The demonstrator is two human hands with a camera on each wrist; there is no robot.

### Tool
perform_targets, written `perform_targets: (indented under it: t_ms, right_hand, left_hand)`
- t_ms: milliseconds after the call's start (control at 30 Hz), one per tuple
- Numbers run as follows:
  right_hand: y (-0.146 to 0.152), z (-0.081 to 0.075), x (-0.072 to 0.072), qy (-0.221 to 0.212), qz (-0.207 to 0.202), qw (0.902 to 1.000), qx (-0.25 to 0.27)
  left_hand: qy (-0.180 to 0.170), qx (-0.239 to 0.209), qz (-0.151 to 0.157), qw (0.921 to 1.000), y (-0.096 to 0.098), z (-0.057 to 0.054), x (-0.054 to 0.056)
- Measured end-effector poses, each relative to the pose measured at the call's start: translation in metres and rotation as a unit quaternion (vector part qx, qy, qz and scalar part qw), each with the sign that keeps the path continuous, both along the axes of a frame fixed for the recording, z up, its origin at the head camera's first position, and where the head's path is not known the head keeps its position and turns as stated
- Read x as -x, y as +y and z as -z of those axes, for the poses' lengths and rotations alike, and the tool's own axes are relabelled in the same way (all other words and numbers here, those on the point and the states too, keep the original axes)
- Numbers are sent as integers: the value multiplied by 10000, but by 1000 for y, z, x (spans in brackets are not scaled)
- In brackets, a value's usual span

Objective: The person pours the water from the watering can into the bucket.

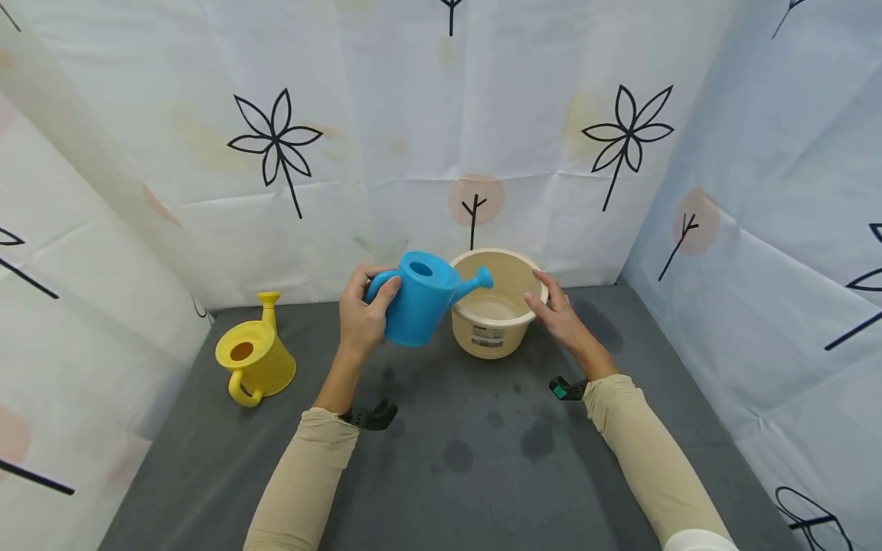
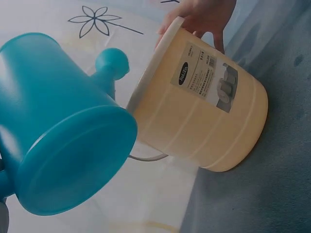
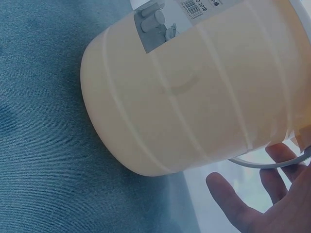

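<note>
My left hand (image 1: 365, 310) grips the handle of a blue watering can (image 1: 416, 302), raised above the table and tilted with its spout towards a cream plastic bucket (image 1: 488, 337). The spout's round head overlaps the bucket's opening in the head view. In the left wrist view the can's base (image 2: 77, 160) faces the camera, beside the bucket (image 2: 194, 131). My right hand (image 1: 561, 317) is at the bucket's right rim with loosely spread fingers. The right wrist view shows that hand (image 3: 272, 204) beside the bucket's thin handle (image 3: 267, 165), its thumb apart from the wall.
A yellow watering can (image 1: 269, 367) stands on the dark grey table (image 1: 448, 497) at the left. Dark wet spots (image 1: 537, 440) mark the cloth in front of the bucket. Patterned white sheets (image 1: 400, 138) rise behind and along both sides.
</note>
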State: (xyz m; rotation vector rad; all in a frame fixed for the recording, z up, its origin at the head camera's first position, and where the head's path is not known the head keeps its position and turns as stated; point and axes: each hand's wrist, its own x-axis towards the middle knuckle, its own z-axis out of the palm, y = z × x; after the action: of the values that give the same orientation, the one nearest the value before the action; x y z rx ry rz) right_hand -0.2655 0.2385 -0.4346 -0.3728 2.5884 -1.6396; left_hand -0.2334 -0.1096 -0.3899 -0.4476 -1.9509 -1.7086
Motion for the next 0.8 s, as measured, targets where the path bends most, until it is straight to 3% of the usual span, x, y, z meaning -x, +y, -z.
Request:
perform_targets:
  t_ms: [133, 367, 633, 800]
  right_hand:
    - [-3, -10, -7, -17, -6, 10000, -71]
    - [-3, -10, -7, 9, -63, 10000, 20]
    - [-4, -8, -6, 13, -61, 10000, 57]
    - [-5, -9, -7, 54, -7, 10000, -43]
  left_hand:
    - [138, -415, -56, 9990, -6, 7, -4]
    - [358, -1146, -382, 9920, -16, 19, -12]
    - [848, -2096, -550, 9725, -26, 34, -21]
    - [1145, -2452, -555, 9611, -34, 45, -23]
